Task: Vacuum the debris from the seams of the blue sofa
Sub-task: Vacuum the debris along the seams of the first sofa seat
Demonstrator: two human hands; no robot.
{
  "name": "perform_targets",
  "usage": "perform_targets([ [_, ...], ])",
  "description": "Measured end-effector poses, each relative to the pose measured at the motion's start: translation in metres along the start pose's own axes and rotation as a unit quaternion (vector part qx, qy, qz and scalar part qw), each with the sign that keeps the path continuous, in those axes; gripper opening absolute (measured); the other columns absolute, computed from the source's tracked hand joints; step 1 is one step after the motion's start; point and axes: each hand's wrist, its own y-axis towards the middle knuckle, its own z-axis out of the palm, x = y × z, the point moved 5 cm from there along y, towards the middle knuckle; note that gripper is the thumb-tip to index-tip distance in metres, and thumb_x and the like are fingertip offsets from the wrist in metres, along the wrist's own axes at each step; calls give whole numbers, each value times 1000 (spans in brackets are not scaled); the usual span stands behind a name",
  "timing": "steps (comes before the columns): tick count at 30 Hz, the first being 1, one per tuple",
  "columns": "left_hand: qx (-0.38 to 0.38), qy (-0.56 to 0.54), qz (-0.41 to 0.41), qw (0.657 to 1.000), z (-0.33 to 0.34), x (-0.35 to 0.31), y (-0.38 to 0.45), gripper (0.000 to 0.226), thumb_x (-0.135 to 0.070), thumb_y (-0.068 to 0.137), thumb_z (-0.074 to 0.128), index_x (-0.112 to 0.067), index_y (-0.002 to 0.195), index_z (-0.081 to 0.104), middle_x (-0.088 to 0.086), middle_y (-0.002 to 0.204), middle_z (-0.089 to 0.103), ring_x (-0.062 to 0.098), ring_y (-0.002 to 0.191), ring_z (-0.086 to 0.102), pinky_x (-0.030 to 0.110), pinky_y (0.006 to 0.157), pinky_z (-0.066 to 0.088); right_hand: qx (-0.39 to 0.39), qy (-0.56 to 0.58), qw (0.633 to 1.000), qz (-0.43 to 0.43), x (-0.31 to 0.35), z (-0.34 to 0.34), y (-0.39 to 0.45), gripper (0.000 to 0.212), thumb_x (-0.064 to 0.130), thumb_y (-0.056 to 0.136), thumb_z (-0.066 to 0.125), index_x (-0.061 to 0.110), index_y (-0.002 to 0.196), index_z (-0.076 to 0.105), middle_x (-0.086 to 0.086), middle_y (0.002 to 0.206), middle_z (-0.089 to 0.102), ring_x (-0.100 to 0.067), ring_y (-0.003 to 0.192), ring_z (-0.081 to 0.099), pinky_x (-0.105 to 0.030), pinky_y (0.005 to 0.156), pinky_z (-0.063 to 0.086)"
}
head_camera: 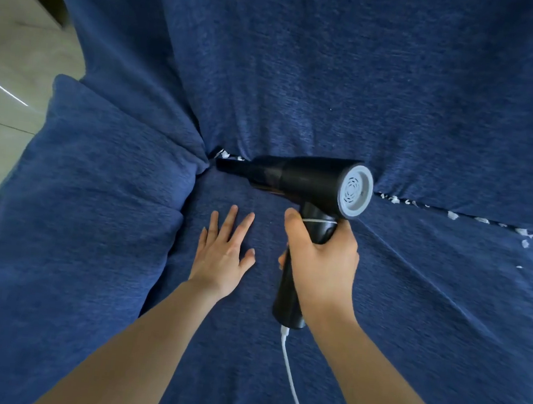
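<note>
Blue sofa (335, 78), seat and back cushions meeting at a seam. Black handheld vacuum (296, 178), nozzle in the seam's left end beside the armrest (99, 169). Right hand (321, 259) clasped round the vacuum's handle. Left hand (222, 256) flat, fingers spread, on the seat. White debris (452, 216) along the seam, right of the vacuum. White cord (291, 383) trailing from the handle's base.

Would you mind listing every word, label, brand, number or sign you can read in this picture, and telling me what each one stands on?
None: no readable text shows anywhere in this view.
Handheld vacuum: no brand or label visible; its grey rear cap bears only vent slots.
White cable: unmarked.
Blue sofa: plain fabric, no tag in sight.
</note>
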Motion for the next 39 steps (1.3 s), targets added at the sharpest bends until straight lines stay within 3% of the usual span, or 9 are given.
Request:
perform_targets([
  [3,5,7,3,1000,2,0,-1,68,-45,99,35,-39,151,-9,-5,161,-19,27,146,-22,46,120,-6,-16,-17,1000,-12,5,10,2,23,52,75,67,33,82,57,5,71,70,-30,84,72,-47,82,59],
  [5,5,6,4,1000,2,-1,-1,68,-44,100,35,-38,152,-8,-5,160,-20,27,146,-23,46,119,-8,-25,-17,999,-17,6,23,7,27,52,73,67,30,85,58,7,72,70,-28,81,73,-50,84,59],
  [11,6,13,9,1000,1,-2,-1,64,-41,99,35,-33,154,3,-3,162,-15,30,147,-19,47,121,-3,-42,-30,998,-24,8,41,14,43,56,72,66,22,99,61,4,78,73,-26,80,74,-46,80,61],
  [15,19,9,9,1000,-1,-2,-1,65,-44,100,37,-34,154,2,-4,161,-17,29,147,-20,47,120,-3,-45,-52,997,-25,11,35,9,34,49,78,69,21,96,60,4,75,73,-26,79,74,-40,85,58],
  [22,40,16,-2,999,-4,-4,-2,68,-45,101,34,-36,152,-9,-3,160,-21,29,146,-22,47,120,-4,-54,-64,996,-19,12,11,-9,28,49,78,70,25,90,60,5,72,72,-24,78,73,-45,85,58],
  [32,37,11,1,999,-4,-4,-3,69,-46,100,35,-36,153,-8,-3,161,-19,29,146,-21,47,121,-3,-75,-51,996,-15,9,-7,-25,29,56,72,66,32,84,58,2,69,72,-26,78,72,-50,86,57],
  [39,37,12,2,999,-5,-4,-3,68,-47,100,35,-37,152,-7,-4,161,-19,29,146,-21,46,121,-3,-76,-59,995,-18,11,8,-10,24,43,81,73,25,89,59,6,71,70,-22,75,73,-44,83,58],
])
